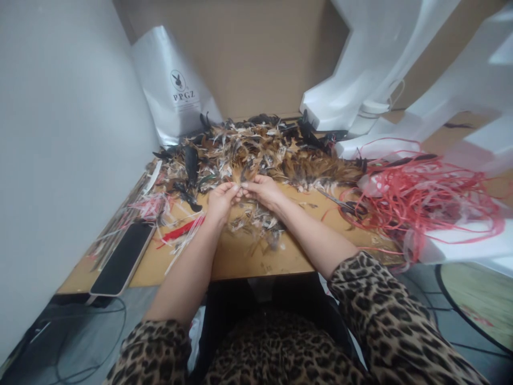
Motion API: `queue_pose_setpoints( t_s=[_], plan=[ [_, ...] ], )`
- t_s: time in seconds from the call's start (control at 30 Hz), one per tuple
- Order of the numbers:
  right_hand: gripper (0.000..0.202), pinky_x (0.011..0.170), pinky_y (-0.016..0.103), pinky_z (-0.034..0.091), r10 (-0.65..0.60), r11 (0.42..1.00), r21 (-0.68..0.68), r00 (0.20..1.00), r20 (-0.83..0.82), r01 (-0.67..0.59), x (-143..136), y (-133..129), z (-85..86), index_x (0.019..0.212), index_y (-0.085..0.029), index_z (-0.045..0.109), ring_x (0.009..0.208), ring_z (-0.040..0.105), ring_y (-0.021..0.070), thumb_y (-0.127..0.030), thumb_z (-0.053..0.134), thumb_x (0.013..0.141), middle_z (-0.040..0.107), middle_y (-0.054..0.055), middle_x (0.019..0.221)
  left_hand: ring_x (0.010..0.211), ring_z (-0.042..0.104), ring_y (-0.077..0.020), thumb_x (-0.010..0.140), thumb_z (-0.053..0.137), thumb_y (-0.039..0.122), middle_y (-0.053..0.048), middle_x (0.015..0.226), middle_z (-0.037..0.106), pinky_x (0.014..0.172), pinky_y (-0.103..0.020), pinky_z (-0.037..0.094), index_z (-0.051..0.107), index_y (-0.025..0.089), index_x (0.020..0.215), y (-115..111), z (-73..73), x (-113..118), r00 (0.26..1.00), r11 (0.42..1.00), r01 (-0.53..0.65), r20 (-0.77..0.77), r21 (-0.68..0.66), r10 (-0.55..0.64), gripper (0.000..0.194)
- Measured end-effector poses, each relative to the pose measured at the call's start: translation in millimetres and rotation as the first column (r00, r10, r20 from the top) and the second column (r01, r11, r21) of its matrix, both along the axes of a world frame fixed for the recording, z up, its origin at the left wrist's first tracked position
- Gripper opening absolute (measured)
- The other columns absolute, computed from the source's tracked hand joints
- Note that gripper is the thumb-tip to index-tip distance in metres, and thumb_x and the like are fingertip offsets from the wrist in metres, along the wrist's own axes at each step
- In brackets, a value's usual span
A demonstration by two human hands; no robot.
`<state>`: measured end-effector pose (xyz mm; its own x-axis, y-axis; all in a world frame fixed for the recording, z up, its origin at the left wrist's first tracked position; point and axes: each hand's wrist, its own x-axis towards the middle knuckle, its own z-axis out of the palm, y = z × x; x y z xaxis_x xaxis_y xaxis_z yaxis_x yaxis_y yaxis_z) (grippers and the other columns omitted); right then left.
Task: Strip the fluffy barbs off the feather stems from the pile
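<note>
Both hands meet at the near edge of a big heap of brown, black and white feathers [256, 141]. My left hand [222, 200] is closed in a pinch on a small bunch of brown feathers [241, 174]. From the other side, my right hand [262, 191] pinches the same bunch, fingertips touching those of the left. The feather tips point away from me; their base is hidden by my fingers. Below the hands lies a scatter of loose, fluffy feathers [258, 224] on the wooden table [248, 262]. A row of brown feathers [324, 168] fans out right of my hands.
Scissors [344, 203] lie to the right, beside a tangle of red and pink plastic ribbon [436, 198]. At the left are a phone [122, 259], thin sticks [124, 214] and a red strip [178, 231]. A white printed bag [172, 85] stands behind, and a lidded container [366, 117] back right.
</note>
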<state>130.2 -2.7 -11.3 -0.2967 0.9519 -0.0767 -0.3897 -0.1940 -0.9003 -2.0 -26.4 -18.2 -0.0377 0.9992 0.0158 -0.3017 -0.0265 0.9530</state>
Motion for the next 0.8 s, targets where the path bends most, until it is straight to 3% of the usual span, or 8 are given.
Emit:
queue_pose_setpoints(
  t_s=[0.23, 0.5, 0.7, 0.8],
  plan=[
    [0.026, 0.056, 0.019, 0.053, 0.036, 0.995, -0.083, 0.992, -0.12, -0.046, 0, -2, 3.5, 0.063, -0.013, 0.053, 0.052, 0.06, 0.0085, -0.019, 0.077, 0.055, 0.063, 0.001, 0.054, 0.053, 0.055, -0.0047, 0.06, 0.071, 0.028, 0.002, 0.059, 0.058, 0.057, -0.017, 0.046, 0.055, 0.014, 0.075, -3, 3.8, 3, 0.998, 1.0, 0.008, 0.067, 0.011, -0.008, 0.026],
    [0.027, 0.053, 0.018, 0.052, -0.032, 0.999, 0.017, 0.999, 0.031, 0.031, -4, 0, -2.7, 0.058, -0.011, 0.053, 0.049, 0.059, 0.0076, -0.02, 0.078, 0.053, 0.061, 0.0, 0.051, 0.048, 0.055, -0.0059, 0.06, 0.072, 0.03, 0.001, 0.056, 0.06, 0.052, -0.018, 0.046, 0.056, 0.013, 0.07, -2, 2.4, 6, 0.997, 0.997, -0.074, -0.035, -0.005, 0.074, 0.026],
    [0.027, 0.052, 0.018, 0.051, -0.099, 0.994, -0.058, 0.995, -0.018, 0.097, -11, 0, -5.6, 0.057, -0.013, 0.05, 0.05, 0.058, 0.0071, -0.019, 0.077, 0.054, 0.06, -0.001, 0.051, 0.048, 0.055, -0.0049, 0.061, 0.071, 0.027, 0.0, 0.055, 0.06, 0.054, -0.017, 0.046, 0.059, 0.011, 0.067, 1, -3.5, 4, 0.989, 0.989, -0.138, 0.044, -0.055, 0.14, 0.021],
    [0.028, 0.052, 0.018, 0.049, -0.106, 0.994, -0.021, 0.994, 0.004, 0.106, -11, 0, -6.4, 0.055, -0.013, 0.05, 0.048, 0.057, 0.0065, -0.02, 0.077, 0.052, 0.059, -0.002, 0.049, 0.049, 0.055, -0.0052, 0.06, 0.072, 0.029, 0.001, 0.055, 0.06, 0.054, -0.017, 0.047, 0.057, 0.012, 0.069, 0, -3.1, 4, 0.991, 0.99, -0.114, 0.058, -0.085, 0.119, 0.024]
  ],
)
